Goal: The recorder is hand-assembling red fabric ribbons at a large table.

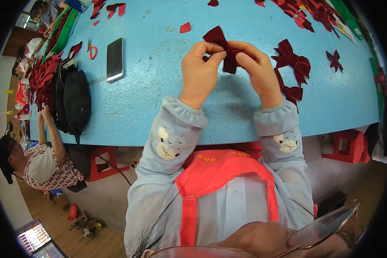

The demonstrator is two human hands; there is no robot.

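Note:
Between my two hands, above the blue table (pixel 159 99), is a dark red velvet ribbon (pixel 215 35) folded into a bow shape. My left hand (pixel 198 76) pinches its left side between thumb and fingers. My right hand (pixel 263 76) grips the other side near the middle, thumb pressed in and fingers curled behind. One loop sticks up to the upper left, and a short tail (pixel 230 67) hangs below. Fingers partly hide the centre. Several finished-looking red bows (pixel 300 65) lie clustered beside my right hand, one separate bow (pixel 334 60) further right.
A phone (pixel 115 59), small orange-handled scissors (pixel 92 51) and a black bag (pixel 76 99) lie to the left. Red ribbon pieces (pixel 45 77) are heaped past the bag, more (pixel 299 15) at the far right. Another person (pixel 47 161) works at the left edge. Red stools (pixel 348 146) stand below.

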